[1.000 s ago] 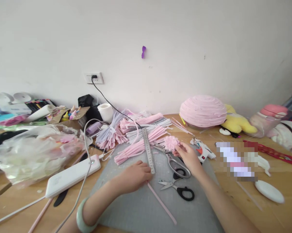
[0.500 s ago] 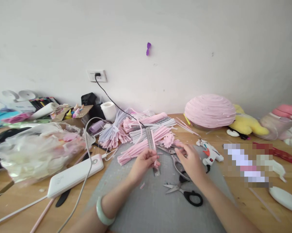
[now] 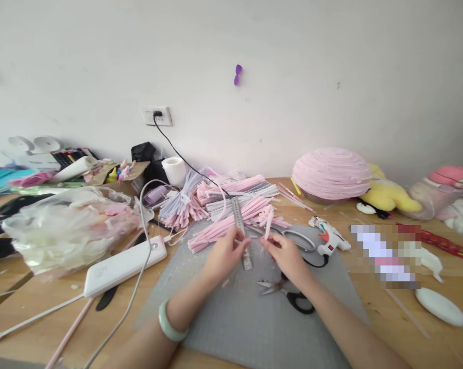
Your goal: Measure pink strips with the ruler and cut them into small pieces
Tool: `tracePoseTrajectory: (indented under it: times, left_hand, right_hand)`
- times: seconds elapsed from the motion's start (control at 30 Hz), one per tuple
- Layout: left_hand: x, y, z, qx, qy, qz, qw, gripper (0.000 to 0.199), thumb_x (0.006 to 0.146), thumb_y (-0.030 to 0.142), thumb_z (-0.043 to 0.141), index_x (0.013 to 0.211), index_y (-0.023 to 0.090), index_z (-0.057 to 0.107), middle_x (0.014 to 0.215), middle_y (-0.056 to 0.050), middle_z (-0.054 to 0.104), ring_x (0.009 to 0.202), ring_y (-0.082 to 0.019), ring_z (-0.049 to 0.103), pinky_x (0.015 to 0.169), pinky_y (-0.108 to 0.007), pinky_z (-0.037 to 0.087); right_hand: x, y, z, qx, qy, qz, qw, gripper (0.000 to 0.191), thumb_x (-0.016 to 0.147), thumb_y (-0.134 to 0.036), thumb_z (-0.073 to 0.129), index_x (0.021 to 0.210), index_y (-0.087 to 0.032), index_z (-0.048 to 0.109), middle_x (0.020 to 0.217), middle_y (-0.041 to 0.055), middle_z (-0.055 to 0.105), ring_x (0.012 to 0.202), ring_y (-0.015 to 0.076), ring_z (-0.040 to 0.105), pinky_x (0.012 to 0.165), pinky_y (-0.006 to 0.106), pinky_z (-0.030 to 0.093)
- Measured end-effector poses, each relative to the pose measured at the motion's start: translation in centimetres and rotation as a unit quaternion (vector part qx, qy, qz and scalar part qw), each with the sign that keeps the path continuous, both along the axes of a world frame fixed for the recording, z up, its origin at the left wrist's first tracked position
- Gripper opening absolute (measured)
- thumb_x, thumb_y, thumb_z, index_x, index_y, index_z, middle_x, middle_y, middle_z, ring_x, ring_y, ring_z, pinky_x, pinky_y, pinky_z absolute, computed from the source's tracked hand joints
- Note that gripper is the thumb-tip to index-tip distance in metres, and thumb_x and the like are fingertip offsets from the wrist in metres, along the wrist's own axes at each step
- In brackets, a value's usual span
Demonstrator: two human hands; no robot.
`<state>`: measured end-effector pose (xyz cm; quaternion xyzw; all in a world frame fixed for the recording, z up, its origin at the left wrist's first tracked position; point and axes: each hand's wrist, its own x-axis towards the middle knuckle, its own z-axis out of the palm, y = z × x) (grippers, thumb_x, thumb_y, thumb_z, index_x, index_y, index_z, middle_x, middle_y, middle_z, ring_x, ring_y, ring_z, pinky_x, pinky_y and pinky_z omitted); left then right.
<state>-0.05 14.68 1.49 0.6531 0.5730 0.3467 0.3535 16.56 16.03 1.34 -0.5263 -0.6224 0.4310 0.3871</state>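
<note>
My right hand pinches a short pink pipe cleaner, which points up from the fingertips. Just left of it, my left hand is closed thumb to finger over the metal ruler; what it holds, if anything, is too small to make out. The ruler lies on a grey mat. Behind my hands lies a bundle of pink pipe cleaners. Grey-handled scissors rest beyond my right hand, partly hidden. Nearer me are black-handled scissors.
A white glue gun lies to the right, its black cord on the mat. Left are a power bank with cable and a plastic bag. A pink dome and yellow plush toy stand at the back.
My right hand has come left and down from the grey-handled scissors, closing on the pink pipe cleaner. The pipe cleaner has left the ruler, where my left hand held it. The view has shifted slightly.
</note>
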Motion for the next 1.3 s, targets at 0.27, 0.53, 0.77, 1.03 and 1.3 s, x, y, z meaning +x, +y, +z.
tracePoseTrajectory:
  times: [0.27, 0.53, 0.77, 1.03, 1.3]
  left_hand:
    - [-0.5, 1.0, -0.9, -0.005, 0.134, 0.026, 0.991, 0.051, 0.065, 0.028, 0.062, 0.111, 0.017, 0.044, 0.086, -0.004, 0.059, 0.086, -0.022, 0.055, 0.076, -0.032, 0.04]
    - [-0.4, 1.2, -1.2, -0.084, -0.131, 0.024, 0.987, 0.025, 0.064, 0.015, 0.054, 0.089, 0.015, 0.054, 0.061, 0.005, 0.047, 0.051, -0.009, 0.045, 0.053, -0.021, 0.035]
    - [0.0, 0.5, -0.7, -0.082, -0.235, 0.032, 0.968, 0.035, 0.066, 0.023, 0.059, 0.099, 0.012, 0.06, 0.065, 0.001, 0.058, 0.064, -0.014, 0.052, 0.062, -0.025, 0.038]
    - [0.4, -0.6, -0.5, -0.084, -0.313, -0.024, 0.946, 0.048, 0.068, 0.018, 0.054, 0.115, 0.014, 0.046, 0.065, 0.001, 0.057, 0.063, -0.013, 0.054, 0.061, -0.025, 0.039]
    - [0.5, -0.6, -0.2, -0.042, -0.304, -0.013, 0.952, 0.046, 0.066, 0.013, 0.056, 0.111, 0.016, 0.048, 0.09, -0.005, 0.061, 0.086, -0.017, 0.057, 0.073, -0.028, 0.045]
  right_hand:
    - [1.0, 0.4, -0.6, -0.002, 0.013, 0.004, 1.0, 0.026, 0.073, -0.027, 0.048, 0.089, -0.019, 0.067, 0.089, 0.0058, 0.068, 0.077, 0.0188, 0.062, 0.065, 0.028, 0.048]
    - [-0.4, -0.4, -0.7, -0.08, 0.134, -0.003, 0.988, 0.019, 0.064, -0.035, 0.059, 0.072, -0.019, 0.052, 0.07, 0.0021, 0.064, 0.06, 0.0171, 0.062, 0.059, 0.03, 0.05]
    - [-1.7, -1.9, -0.4, -0.167, 0.201, 0.002, 0.965, 0.028, 0.062, -0.033, 0.057, 0.085, -0.017, 0.053, 0.064, -0.0015, 0.059, 0.04, 0.0064, 0.041, 0.038, 0.019, 0.033]
    - [-2.4, -2.4, -0.9, -0.151, 0.207, -0.013, 0.967, 0.036, 0.066, -0.047, 0.058, 0.081, -0.014, 0.062, 0.063, -0.0005, 0.055, 0.042, 0.0054, 0.034, 0.04, 0.019, 0.027]
    - [-2.5, -2.5, -1.3, -0.156, 0.143, -0.014, 0.977, 0.034, 0.07, -0.049, 0.053, 0.06, -0.017, 0.051, 0.042, -0.0073, 0.037, 0.036, 0.0069, 0.033, 0.037, 0.02, 0.026]
